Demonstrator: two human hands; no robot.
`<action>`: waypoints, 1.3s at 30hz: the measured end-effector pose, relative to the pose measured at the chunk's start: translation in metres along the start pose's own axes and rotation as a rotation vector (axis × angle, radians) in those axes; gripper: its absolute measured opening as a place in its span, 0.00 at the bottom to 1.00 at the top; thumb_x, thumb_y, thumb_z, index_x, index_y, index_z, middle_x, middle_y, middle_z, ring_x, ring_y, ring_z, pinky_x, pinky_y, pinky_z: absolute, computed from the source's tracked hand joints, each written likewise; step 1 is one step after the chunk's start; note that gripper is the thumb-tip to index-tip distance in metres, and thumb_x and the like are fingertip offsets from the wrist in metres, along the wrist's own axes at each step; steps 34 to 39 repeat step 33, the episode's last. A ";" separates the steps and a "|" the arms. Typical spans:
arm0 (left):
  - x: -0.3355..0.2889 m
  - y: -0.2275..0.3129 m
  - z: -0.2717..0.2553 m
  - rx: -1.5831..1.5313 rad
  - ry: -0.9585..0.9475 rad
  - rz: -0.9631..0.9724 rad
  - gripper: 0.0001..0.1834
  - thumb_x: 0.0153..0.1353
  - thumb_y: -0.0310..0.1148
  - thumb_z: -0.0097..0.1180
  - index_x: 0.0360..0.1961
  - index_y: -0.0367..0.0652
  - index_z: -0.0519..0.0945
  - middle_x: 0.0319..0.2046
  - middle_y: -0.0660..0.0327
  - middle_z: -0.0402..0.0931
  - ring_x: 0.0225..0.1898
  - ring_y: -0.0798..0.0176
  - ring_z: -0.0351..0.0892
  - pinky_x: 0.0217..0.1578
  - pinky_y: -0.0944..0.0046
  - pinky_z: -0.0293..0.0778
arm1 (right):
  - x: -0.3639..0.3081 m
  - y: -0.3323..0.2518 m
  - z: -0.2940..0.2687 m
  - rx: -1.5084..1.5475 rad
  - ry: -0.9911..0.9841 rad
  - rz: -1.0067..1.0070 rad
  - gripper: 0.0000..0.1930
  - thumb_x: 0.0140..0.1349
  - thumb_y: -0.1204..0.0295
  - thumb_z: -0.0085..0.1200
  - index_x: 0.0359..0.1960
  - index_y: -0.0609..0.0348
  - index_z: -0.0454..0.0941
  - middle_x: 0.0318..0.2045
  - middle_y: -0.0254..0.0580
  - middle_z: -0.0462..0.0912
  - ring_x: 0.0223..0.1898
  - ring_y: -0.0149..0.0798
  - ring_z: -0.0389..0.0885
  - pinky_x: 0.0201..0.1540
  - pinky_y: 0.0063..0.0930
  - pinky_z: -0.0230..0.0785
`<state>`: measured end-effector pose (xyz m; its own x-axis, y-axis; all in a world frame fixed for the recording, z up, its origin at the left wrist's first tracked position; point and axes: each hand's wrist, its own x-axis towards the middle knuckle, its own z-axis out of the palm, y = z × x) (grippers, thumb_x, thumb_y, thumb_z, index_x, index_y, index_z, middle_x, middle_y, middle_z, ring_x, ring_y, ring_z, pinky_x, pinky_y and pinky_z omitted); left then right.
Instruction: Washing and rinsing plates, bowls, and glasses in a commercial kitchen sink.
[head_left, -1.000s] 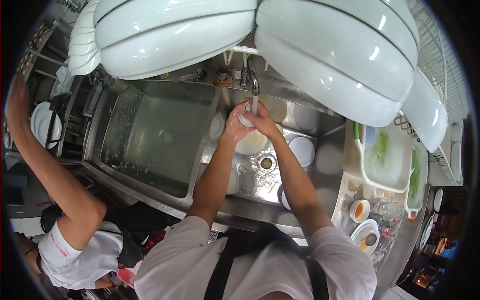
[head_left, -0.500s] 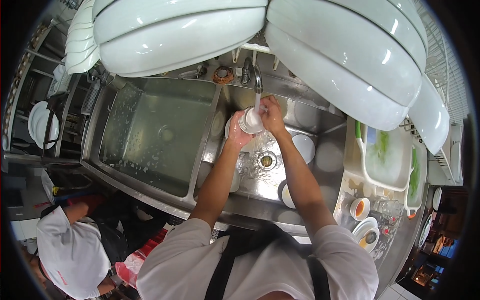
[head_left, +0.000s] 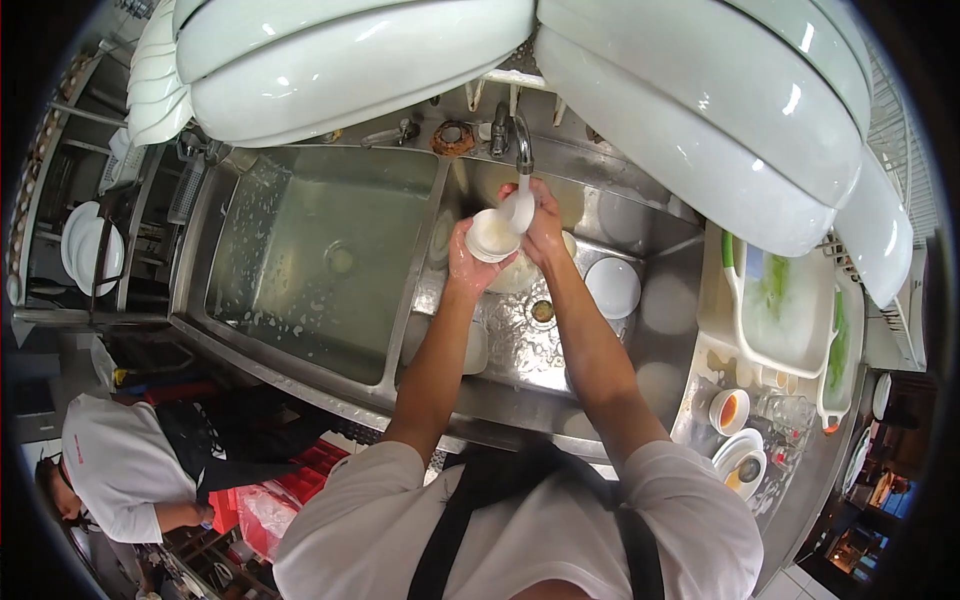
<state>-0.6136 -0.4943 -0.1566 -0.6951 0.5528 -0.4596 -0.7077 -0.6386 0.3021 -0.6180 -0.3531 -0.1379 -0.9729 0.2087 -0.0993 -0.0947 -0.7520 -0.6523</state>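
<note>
Above the right basin of a steel sink [head_left: 525,385], my left hand [head_left: 465,262] is closed round small white bowls [head_left: 493,238], which look nested in a stack. Close beside them, my right hand [head_left: 544,232] grips another small white bowl [head_left: 517,211], tilted under the running faucet [head_left: 523,150]. Water falls onto this bowl and runs toward the stack. My right fingers are partly hidden behind the bowl. Below my hands are a drain [head_left: 542,311] and a round white plate [head_left: 612,288] on the basin floor.
Cloudy water fills the left basin [head_left: 310,260]. Large white dishes [head_left: 700,110] overhang the sink's back edge. On the right counter stand a soapy white tub [head_left: 785,300], a bowl with orange residue [head_left: 729,410] and stacked plates [head_left: 740,465]. A co-worker [head_left: 130,460] is at lower left.
My right hand now holds one bowl apart from the stack, under the stream. The stack in my left hand has tipped to show its open top. The co-worker at lower left has shifted.
</note>
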 end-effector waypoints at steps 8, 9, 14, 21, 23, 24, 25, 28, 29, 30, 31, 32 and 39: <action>0.014 -0.014 -0.003 0.016 -0.042 -0.076 0.28 0.50 0.55 0.50 0.50 0.53 0.74 0.49 0.64 0.74 0.52 0.57 0.70 0.47 0.50 0.66 | -0.004 -0.039 -0.007 -0.907 0.284 0.043 0.10 0.60 0.71 0.48 0.40 0.59 0.76 0.31 0.40 0.78 0.32 0.33 0.76 0.37 0.30 0.73; 0.021 -0.015 0.005 0.091 -0.051 -0.070 0.28 0.51 0.54 0.50 0.50 0.52 0.74 0.49 0.63 0.74 0.52 0.56 0.71 0.47 0.50 0.66 | -0.014 -0.064 -0.019 -0.949 0.272 -0.110 0.09 0.59 0.71 0.48 0.40 0.59 0.76 0.29 0.41 0.78 0.32 0.34 0.76 0.37 0.32 0.72; 0.046 -0.020 0.038 0.184 0.026 -0.007 0.29 0.53 0.52 0.49 0.50 0.44 0.72 0.50 0.57 0.73 0.53 0.51 0.72 0.51 0.46 0.69 | -0.101 -0.247 -0.125 -1.489 0.687 -0.922 0.14 0.57 0.70 0.49 0.44 0.60 0.74 0.26 0.48 0.78 0.24 0.41 0.77 0.29 0.37 0.69; 0.041 -0.022 0.052 0.194 -0.015 -0.075 0.29 0.52 0.55 0.47 0.51 0.49 0.72 0.51 0.58 0.72 0.54 0.52 0.69 0.56 0.40 0.55 | -0.168 -0.395 -0.230 -0.737 1.437 -0.377 0.26 0.52 0.72 0.57 0.53 0.70 0.69 0.37 0.52 0.78 0.38 0.40 0.79 0.32 0.30 0.74; 0.042 -0.022 0.054 0.171 0.047 -0.034 0.29 0.52 0.56 0.47 0.51 0.51 0.73 0.51 0.59 0.72 0.56 0.53 0.67 0.58 0.37 0.48 | -0.142 -0.348 -0.186 -0.736 1.174 -0.926 0.27 0.55 0.76 0.53 0.57 0.71 0.64 0.32 0.47 0.78 0.29 0.36 0.75 0.31 0.25 0.68; 0.043 -0.023 0.054 0.143 -0.033 -0.047 0.29 0.53 0.56 0.46 0.51 0.51 0.73 0.51 0.59 0.73 0.56 0.54 0.67 0.58 0.37 0.48 | -0.133 -0.311 -0.163 -1.125 0.960 -1.090 0.24 0.58 0.75 0.49 0.57 0.69 0.65 0.39 0.50 0.79 0.34 0.38 0.78 0.34 0.25 0.71; 0.043 -0.022 0.053 0.114 -0.073 -0.092 0.28 0.53 0.56 0.45 0.51 0.52 0.73 0.50 0.60 0.73 0.56 0.55 0.67 0.58 0.37 0.47 | -0.118 -0.264 -0.140 -1.326 0.822 -1.059 0.20 0.61 0.73 0.47 0.54 0.67 0.68 0.42 0.51 0.79 0.39 0.40 0.78 0.41 0.29 0.72; 0.039 -0.020 0.047 0.231 -0.048 -0.106 0.24 0.54 0.55 0.44 0.47 0.56 0.75 0.44 0.62 0.77 0.47 0.56 0.74 0.47 0.45 0.64 | -0.059 -0.107 -0.067 -1.534 0.342 -0.650 0.23 0.59 0.66 0.52 0.54 0.64 0.68 0.46 0.54 0.75 0.46 0.49 0.74 0.50 0.41 0.66; 0.038 -0.018 0.046 0.196 -0.078 -0.101 0.21 0.56 0.52 0.46 0.45 0.54 0.75 0.41 0.61 0.77 0.45 0.57 0.75 0.43 0.46 0.69 | -0.039 -0.065 -0.041 -1.586 0.134 -0.643 0.25 0.58 0.63 0.53 0.55 0.63 0.67 0.48 0.58 0.73 0.47 0.55 0.73 0.52 0.44 0.64; 0.036 -0.015 0.045 0.206 -0.086 -0.070 0.21 0.56 0.52 0.46 0.45 0.54 0.75 0.41 0.61 0.77 0.45 0.57 0.75 0.43 0.46 0.69 | -0.034 -0.037 -0.023 -1.410 0.175 -0.291 0.30 0.55 0.60 0.58 0.56 0.63 0.65 0.50 0.61 0.70 0.51 0.57 0.70 0.55 0.44 0.61; 0.034 -0.012 0.043 0.332 -0.044 0.036 0.19 0.56 0.50 0.48 0.45 0.54 0.74 0.40 0.62 0.77 0.45 0.57 0.75 0.41 0.46 0.70 | -0.031 -0.025 -0.016 -1.395 0.132 -0.353 0.30 0.55 0.60 0.58 0.56 0.63 0.65 0.50 0.61 0.70 0.51 0.57 0.70 0.55 0.44 0.61; 0.031 -0.007 0.040 0.457 0.012 0.123 0.18 0.56 0.48 0.49 0.45 0.53 0.74 0.39 0.62 0.76 0.45 0.57 0.75 0.40 0.46 0.72 | -0.027 -0.014 -0.011 -1.285 0.138 -0.158 0.29 0.56 0.62 0.57 0.58 0.61 0.64 0.52 0.58 0.70 0.55 0.52 0.67 0.58 0.42 0.58; 0.030 0.001 0.037 0.460 0.009 0.154 0.18 0.56 0.48 0.49 0.45 0.53 0.74 0.39 0.62 0.76 0.45 0.57 0.75 0.40 0.46 0.72 | -0.022 -0.005 -0.007 -1.182 0.171 0.092 0.29 0.58 0.63 0.56 0.60 0.58 0.63 0.54 0.55 0.71 0.59 0.46 0.65 0.61 0.40 0.56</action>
